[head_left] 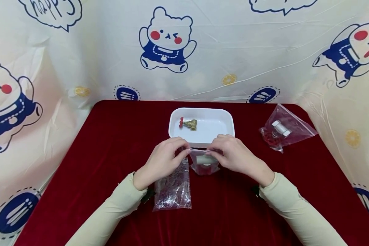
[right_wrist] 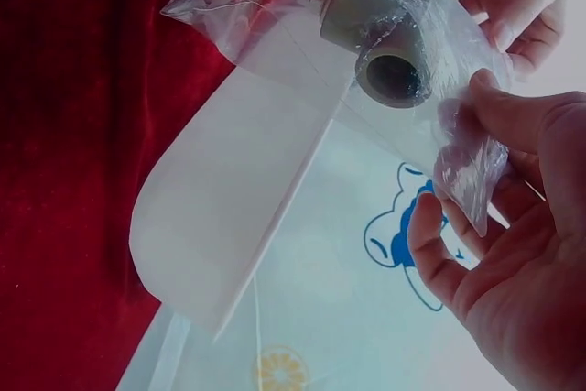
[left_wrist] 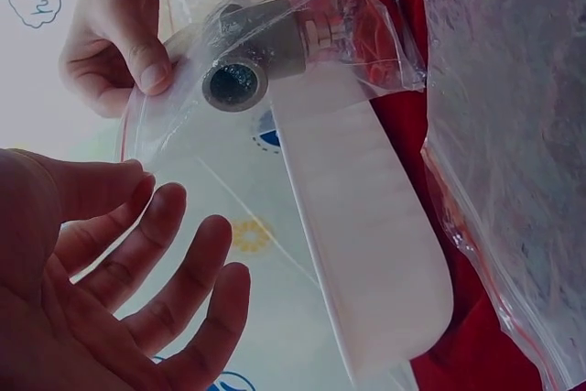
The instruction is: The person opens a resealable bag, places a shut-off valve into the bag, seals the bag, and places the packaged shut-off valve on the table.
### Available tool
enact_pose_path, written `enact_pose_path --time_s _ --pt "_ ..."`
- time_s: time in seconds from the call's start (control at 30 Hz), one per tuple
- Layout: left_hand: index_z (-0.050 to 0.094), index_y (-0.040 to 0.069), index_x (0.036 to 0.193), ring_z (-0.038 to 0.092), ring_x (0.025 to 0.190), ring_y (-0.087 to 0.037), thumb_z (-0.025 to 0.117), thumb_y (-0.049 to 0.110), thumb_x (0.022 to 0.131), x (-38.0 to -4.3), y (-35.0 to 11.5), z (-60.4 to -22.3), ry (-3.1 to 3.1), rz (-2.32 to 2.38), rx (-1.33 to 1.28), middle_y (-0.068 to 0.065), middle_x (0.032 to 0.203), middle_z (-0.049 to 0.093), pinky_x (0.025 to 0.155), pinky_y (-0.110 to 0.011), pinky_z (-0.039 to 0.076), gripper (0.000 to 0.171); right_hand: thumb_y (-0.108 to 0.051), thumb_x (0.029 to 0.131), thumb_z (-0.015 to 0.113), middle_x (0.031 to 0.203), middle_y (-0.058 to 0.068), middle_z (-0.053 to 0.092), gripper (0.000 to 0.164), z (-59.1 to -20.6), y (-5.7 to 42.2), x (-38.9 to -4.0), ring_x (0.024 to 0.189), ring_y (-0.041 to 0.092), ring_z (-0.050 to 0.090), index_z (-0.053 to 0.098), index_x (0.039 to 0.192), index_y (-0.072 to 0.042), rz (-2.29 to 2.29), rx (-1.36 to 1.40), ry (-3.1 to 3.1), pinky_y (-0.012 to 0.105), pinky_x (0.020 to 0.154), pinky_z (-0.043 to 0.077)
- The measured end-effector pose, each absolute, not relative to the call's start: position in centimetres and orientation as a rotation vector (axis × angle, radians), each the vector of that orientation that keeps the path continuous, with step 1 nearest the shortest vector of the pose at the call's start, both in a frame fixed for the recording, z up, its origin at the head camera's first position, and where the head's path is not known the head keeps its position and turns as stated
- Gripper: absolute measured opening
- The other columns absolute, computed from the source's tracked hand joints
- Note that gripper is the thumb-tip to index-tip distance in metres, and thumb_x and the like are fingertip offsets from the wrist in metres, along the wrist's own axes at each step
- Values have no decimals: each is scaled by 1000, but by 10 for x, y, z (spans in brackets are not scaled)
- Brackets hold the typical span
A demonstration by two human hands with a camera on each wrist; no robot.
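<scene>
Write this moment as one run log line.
left fingers: pinch bag edge; right fingers: pinch same edge; inside bag: grey valve; inside tray: brass valve

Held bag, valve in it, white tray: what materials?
Held bag: likely clear, glossy plastic film, by its creases and highlights. Valve inside: dull greyish body, maybe plastic or coated metal; shiny neck suggests metal. White tray: probably moulded plastic, smooth, rounded corners.

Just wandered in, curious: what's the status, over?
Left hand, right hand: both pinching clear plastic bag by its edge. Grey round-mouthed pipe fitting: inside it. White rectangular tray: just beyond, apparently not blocking.
</scene>
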State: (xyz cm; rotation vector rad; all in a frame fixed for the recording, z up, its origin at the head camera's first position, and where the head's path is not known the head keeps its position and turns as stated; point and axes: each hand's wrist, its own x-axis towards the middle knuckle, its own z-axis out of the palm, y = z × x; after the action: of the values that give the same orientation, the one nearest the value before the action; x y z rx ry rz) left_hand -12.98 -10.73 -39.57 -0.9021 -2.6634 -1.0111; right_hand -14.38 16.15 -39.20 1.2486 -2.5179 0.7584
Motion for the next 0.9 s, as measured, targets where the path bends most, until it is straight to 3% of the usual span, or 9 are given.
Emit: enact_pose_path --time_s 0.9 --pt "75 18 102 59 79 -14 72 20 102 -124 -107 -401 -2676 -1063 -856 11 102 71 68 -32 50 4 -11 91 84 84 -10 67 6 -384 169 -139 77 7 55 80 91 -16 855 1251 -2532 31 67 48"
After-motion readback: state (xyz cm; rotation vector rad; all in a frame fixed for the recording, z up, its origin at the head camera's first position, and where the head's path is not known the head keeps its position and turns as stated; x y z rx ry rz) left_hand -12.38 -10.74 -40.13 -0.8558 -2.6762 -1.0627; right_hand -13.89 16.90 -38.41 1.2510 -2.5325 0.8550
